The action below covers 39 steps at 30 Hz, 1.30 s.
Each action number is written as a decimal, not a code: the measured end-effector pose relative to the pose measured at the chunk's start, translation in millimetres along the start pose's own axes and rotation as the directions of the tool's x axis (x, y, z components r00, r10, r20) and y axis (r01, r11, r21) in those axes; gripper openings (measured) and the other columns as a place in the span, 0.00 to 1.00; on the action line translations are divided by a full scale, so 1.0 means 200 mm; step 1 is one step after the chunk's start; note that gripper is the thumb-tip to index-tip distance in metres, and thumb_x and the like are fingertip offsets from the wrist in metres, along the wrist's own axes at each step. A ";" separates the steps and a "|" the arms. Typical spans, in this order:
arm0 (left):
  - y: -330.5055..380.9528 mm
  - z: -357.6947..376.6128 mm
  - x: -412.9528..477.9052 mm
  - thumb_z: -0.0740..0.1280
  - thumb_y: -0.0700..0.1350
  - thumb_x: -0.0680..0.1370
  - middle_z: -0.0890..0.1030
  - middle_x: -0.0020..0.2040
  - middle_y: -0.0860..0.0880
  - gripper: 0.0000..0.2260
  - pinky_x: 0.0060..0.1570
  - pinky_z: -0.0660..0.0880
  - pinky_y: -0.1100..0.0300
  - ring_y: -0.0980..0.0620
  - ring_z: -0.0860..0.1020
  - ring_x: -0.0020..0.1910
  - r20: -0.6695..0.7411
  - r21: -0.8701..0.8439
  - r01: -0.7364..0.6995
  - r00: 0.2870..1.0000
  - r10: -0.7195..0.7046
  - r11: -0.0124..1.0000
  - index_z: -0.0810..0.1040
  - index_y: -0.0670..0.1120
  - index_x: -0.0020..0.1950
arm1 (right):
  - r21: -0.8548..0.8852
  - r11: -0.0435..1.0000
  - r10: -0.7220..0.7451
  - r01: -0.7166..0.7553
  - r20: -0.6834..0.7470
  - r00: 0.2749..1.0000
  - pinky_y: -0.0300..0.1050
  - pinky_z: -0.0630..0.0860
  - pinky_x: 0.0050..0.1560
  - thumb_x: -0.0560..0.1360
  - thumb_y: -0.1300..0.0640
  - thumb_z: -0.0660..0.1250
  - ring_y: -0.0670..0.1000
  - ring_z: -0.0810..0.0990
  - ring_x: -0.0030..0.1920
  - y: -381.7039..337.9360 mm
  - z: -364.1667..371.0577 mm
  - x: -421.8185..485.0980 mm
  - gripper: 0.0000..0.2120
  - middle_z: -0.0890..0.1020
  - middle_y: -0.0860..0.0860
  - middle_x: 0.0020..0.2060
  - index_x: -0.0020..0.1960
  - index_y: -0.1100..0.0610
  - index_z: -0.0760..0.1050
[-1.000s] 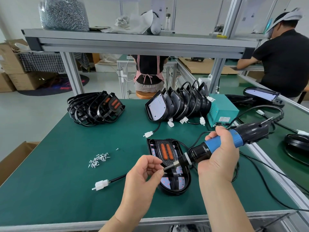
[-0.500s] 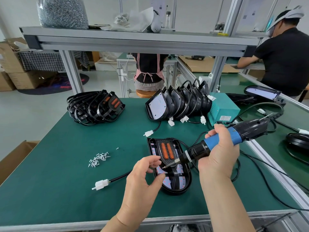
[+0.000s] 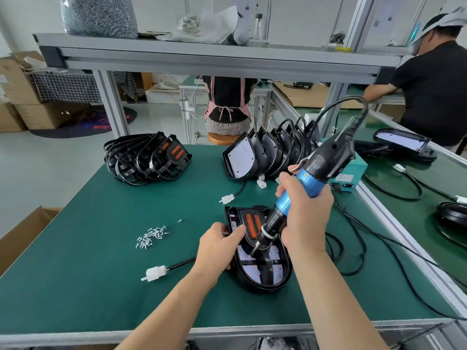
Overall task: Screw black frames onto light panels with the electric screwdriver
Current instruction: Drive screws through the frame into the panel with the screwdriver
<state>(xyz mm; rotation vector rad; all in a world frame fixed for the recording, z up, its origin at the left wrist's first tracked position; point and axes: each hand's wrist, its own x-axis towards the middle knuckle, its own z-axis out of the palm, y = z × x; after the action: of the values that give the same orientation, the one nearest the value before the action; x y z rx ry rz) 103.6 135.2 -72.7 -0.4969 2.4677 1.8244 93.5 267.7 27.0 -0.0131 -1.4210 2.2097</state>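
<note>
Green desk (image 3: 101, 286): carries everything; the work lies at its near centre, dead ahead of the person.
Light panel (image 3: 276, 272): flat, face up. Its long axis runs from 6 to 12 o'clock, rounded end near, square end with the orange lenses far.
Black frame (image 3: 265, 264): seated on top of the panel.
Left hand (image 3: 217, 251): at the panel's 9 o'clock edge. Its fingers (image 3: 222, 227) curl round that rim and the thumb lies over the frame, clamping the two together.
Right hand (image 3: 305, 218): at the panel's 2 o'clock, fingers wrapped tight round the blue barrel of the electric screwdriver (image 3: 313, 175).
Bit: the tool slants down from 2 toward 8 o'clock. The tip meets the frame near its 9 o'clock side, just beside the left thumb; a screw on it is too small to tell.
Coming move: probably a push along the tool's slant. The fixing point lies between both hands, with the left nearer.
Screws (image 3: 151, 237): loose heap at 9 o'clock, well apart.
White connector (image 3: 155, 273): at the panel's 8 o'clock.
Far desk: stacked frames (image 3: 149, 160) at 11 o'clock, a row of panels (image 3: 265, 157) on edge at 12.
</note>
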 end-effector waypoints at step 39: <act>-0.04 0.02 0.05 0.70 0.59 0.73 0.78 0.35 0.51 0.16 0.24 0.70 0.61 0.53 0.74 0.30 -0.047 0.016 -0.068 0.997 0.069 0.998 0.75 0.46 0.42 | -0.102 0.994 -0.024 0.043 0.180 0.983 0.41 0.73 0.33 0.66 0.61 0.73 0.53 0.72 0.32 0.07 0.08 -0.05 0.09 0.75 0.54 0.32 0.45 0.58 0.76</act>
<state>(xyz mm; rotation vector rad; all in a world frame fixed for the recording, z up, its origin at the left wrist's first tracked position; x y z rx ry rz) 96.7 134.8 -84.1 -0.4664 2.5579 1.8385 91.6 245.7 19.1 0.1758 -1.6213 2.1506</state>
